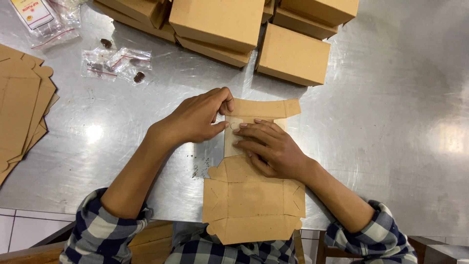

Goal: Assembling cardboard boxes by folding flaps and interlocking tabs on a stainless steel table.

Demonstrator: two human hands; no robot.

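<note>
A flat brown cardboard box blank (254,200) lies on the steel table (391,122) in front of me, its near end hanging over the table edge. My left hand (198,117) pinches the far flap of the blank, folding it up. My right hand (268,146) presses flat on the blank's middle panel, fingers spread toward the fold line.
Several folded brown cardboard boxes (293,54) are stacked at the far edge. A pile of flat blanks (22,107) lies at the left. Small clear plastic bags (117,63) lie at the far left, some with dark bits inside.
</note>
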